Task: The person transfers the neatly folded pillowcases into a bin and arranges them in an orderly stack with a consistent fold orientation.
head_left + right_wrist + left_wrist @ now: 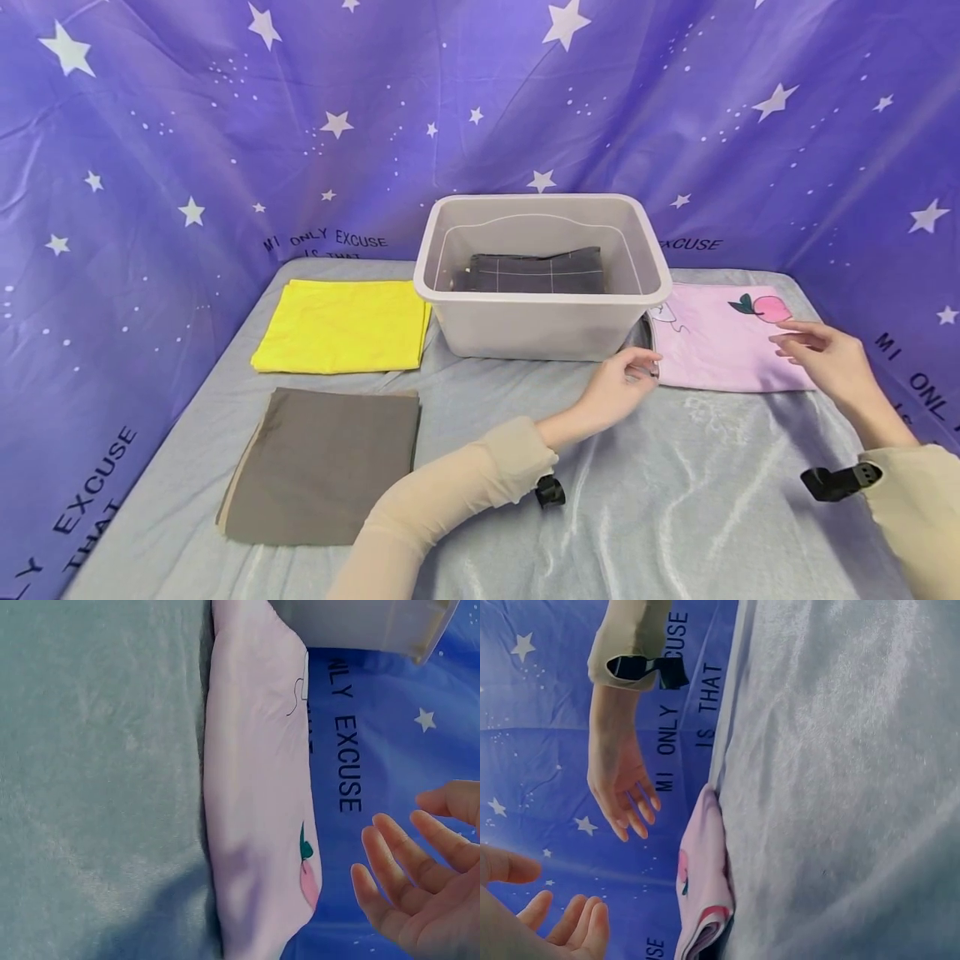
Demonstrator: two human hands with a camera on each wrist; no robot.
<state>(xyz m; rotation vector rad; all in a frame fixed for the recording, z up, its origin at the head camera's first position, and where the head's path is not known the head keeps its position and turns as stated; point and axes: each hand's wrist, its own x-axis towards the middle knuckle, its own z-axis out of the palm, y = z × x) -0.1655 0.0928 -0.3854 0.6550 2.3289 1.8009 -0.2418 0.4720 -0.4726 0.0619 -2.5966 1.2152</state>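
A folded pink cloth [720,342] with a peach print lies on the right of the table, beside a grey plastic bin [525,329]. Near the cloth's left edge is my left hand [618,387], fingers loosely bent and nothing held. Over its right end hovers my right hand [828,362], fingers relaxed; the right wrist view shows that hand [427,877] apart from the cloth [259,765]. In the left wrist view the left hand [555,915] also has bare, parted fingers. Inside the bin rests a dark folded cloth [536,273] with a thin white grid.
A folded yellow cloth [341,327] lies left of the bin. In front of it is a folded grey-brown cloth [322,467]. A pale grey plush cover [660,517] spreads over the table, and a purple star-printed curtain [480,75] hangs behind and at both sides.
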